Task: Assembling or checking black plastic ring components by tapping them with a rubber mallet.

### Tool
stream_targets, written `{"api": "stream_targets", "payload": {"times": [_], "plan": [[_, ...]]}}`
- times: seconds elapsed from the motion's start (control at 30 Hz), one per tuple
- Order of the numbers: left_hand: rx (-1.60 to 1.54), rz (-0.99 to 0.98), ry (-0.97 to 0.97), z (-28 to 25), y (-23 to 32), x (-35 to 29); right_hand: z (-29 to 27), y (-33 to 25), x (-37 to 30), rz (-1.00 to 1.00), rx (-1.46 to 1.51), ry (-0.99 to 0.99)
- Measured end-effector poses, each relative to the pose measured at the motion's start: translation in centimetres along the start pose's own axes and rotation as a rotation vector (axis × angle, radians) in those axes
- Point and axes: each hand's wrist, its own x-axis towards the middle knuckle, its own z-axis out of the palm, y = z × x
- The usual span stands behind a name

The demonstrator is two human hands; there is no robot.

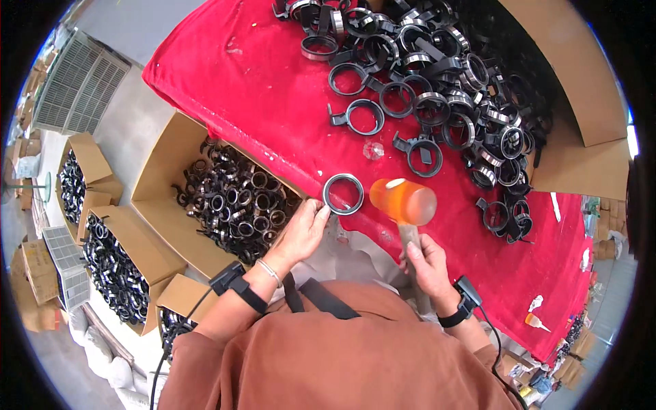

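My left hand [305,229] is closed on the near edge of a round black ring with a silvery metal rim [328,197]. That ring stands at the near edge of the red-covered table. In my right hand [426,262] is a mallet with an orange, see-through head [402,201] and a pale handle. Its head is held just right of the ring, apart from it and slightly smeared by motion. Beyond both hands, a big heap of similar black rings with side tabs [432,108] lies on the table.
Left of the table, an open cardboard box [158,179] holds many rings, with more filled boxes [130,236] further left. A large carton [581,75] lies behind the heap at the right. On the red cloth [253,89] at lower right is a small orange-and-white bottle [534,320].
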Motion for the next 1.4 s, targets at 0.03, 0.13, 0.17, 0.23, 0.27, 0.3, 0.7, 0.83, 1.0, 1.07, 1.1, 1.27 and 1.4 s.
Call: {"api": "stream_targets", "payload": {"times": [0.03,0.13,0.17,0.23,0.27,0.3,0.7,0.83,1.0,1.07,1.1,1.27,1.4], "plan": [[-0.051,0.014,-0.014,0.0,-0.9,0.2,0.7,-0.1,-0.2,0.028,-0.031,0.019],[-0.169,-0.142,-0.056,-0.4,-0.1,1.2,2.4,-0.2,-0.9,0.049,-0.045,0.066],[-0.243,-0.18,-0.059,-0.3,0.4,1.4,2.7,-0.1,-1.1,0.03,-0.022,0.085],[-0.423,-0.248,-0.057,-0.5,0.7,1.5,3.6,-0.7,-1.8,-0.036,-0.04,0.119],[-0.426,-0.25,-0.059,-0.6,0.4,1.4,3.8,-1.0,-2.1,-0.106,-0.054,0.15],[-0.387,-0.243,-0.077,-0.6,0.2,1.4,3.9,-1.1,-2.5,-0.104,-0.059,0.154],[-0.428,-0.282,-0.114,-0.1,0.8,-0.1,6.7,-5.8,0.3,-0.482,-0.115,0.24],[-0.513,-0.368,-0.091,0.0,1.8,-0.1,7.9,-3.7,3.7,-0.416,-0.56,0.185],[-0.427,-0.338,-0.086,0.2,0.6,0.3,7.7,-4.4,4.6,-0.288,-0.323,0.183],[-0.381,-0.252,-0.033,0.4,-0.9,0.0,7.8,-6.0,3.0,-0.167,-0.21,0.244],[-0.384,-0.25,-0.043,0.4,-0.6,0.0,7.2,-5.3,2.1,-0.217,-0.175,0.275],[-0.47,-0.274,-0.05,0.8,0.5,0.0,6.8,-2.0,2.6,-0.273,-0.431,0.304],[-0.443,-0.322,-0.089,0.0,1.5,-0.1,6.3,-3.7,1.5,-0.267,-0.185,0.302]]}}
